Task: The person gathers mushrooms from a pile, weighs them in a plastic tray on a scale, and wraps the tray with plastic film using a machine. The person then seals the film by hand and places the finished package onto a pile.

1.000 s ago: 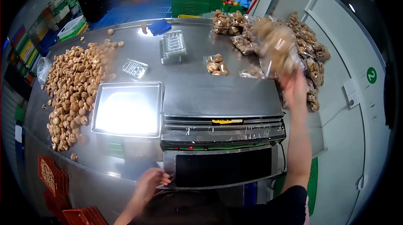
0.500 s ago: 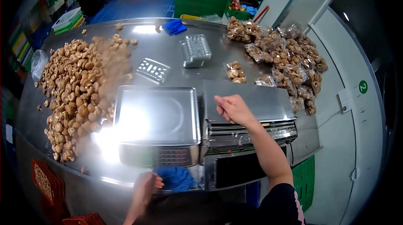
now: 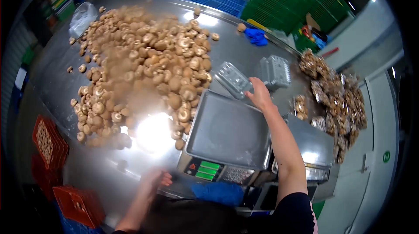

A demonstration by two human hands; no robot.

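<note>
My right hand [image 3: 260,96] reaches over the far right corner of the scale's metal pan [image 3: 231,129]. Its thumb and fingers are apart, right at the edge of a single clear plastic tray [image 3: 233,80]. Just beyond the hand stands a stack of clear plastic trays [image 3: 276,71]. My left hand [image 3: 152,183], somewhat blurred, hovers low by the table's near edge, fingers loosely parted and nothing in them. To its right lies a blue cloth-like bundle [image 3: 218,194], below the scale's lit green display [image 3: 207,170]. A large heap of brown mushrooms [image 3: 152,59] spreads left of the scale.
Bagged packs of mushrooms [image 3: 338,103] pile up at the right, near one filled tray [image 3: 300,107]. A metal-topped machine [image 3: 307,140] stands beside the scale. Blue gloves [image 3: 255,36] lie at the far edge. Red crates [image 3: 78,205] sit low at the left.
My right hand has moved from over the metal-topped machine to the single tray, its fingers opening. The view has swung left, and the scale's green display now shows. My left hand stays low.
</note>
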